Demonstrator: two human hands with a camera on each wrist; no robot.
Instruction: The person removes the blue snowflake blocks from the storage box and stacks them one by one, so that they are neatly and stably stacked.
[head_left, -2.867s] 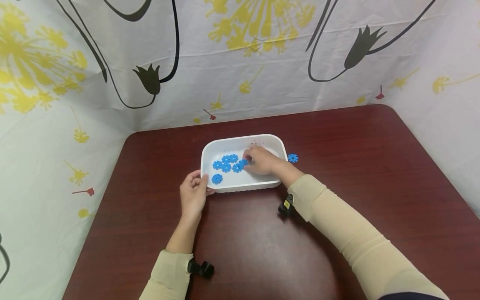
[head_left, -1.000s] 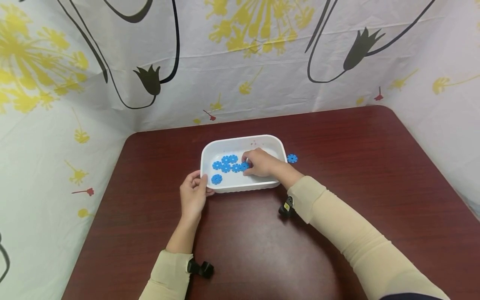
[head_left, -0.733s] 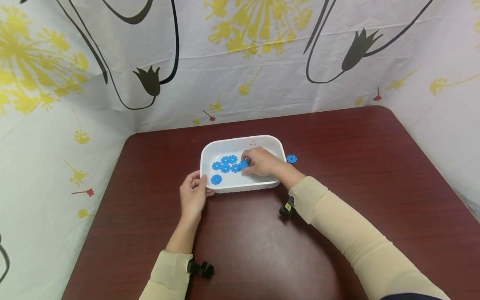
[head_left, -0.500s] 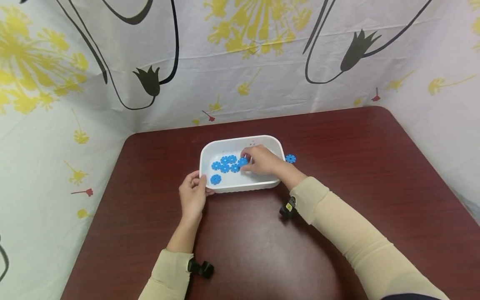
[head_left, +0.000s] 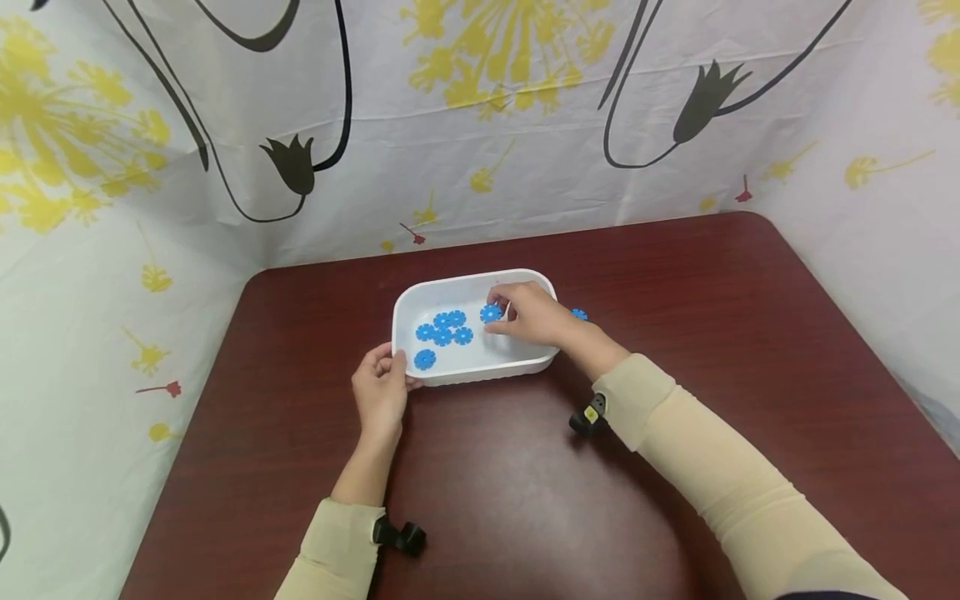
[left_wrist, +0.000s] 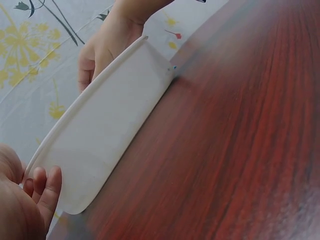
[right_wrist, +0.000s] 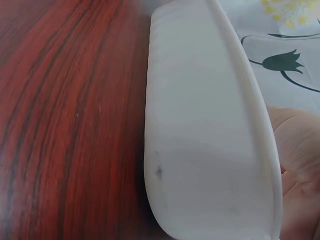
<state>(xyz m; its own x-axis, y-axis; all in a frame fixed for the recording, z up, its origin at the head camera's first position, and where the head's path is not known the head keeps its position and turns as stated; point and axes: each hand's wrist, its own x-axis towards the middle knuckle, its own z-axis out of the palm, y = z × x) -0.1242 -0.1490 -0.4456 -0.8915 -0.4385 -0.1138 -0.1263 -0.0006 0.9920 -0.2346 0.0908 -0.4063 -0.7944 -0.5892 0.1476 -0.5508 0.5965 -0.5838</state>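
A white plastic tray (head_left: 480, 367) stands on the table, several blue notched snowflake discs (head_left: 442, 337) lying on the left part of its floor. My left hand (head_left: 381, 392) grips the tray's left end, thumb at the rim and fingers against the outer wall. Inside the tray, my right hand (head_left: 536, 315) pinches one blue snowflake disc (head_left: 491, 313) between thumb and fingers, apart from the others. In the right wrist view the tray wall (right_wrist: 205, 115) hides the fingertips and the disc; only part of the right hand (right_wrist: 300, 165) shows.
Another blue snowflake disc (head_left: 579, 314) lies on the table just outside the tray's right end, partly covered by the tray or arm. The dark red wooden table (head_left: 720, 333) reaches back to a patterned cloth wall (head_left: 450, 167).
My right hand has drawn the pinched snowflake disc up and away from the cluster, toward the back right of the tray. The left hand keeps its hold on the tray.
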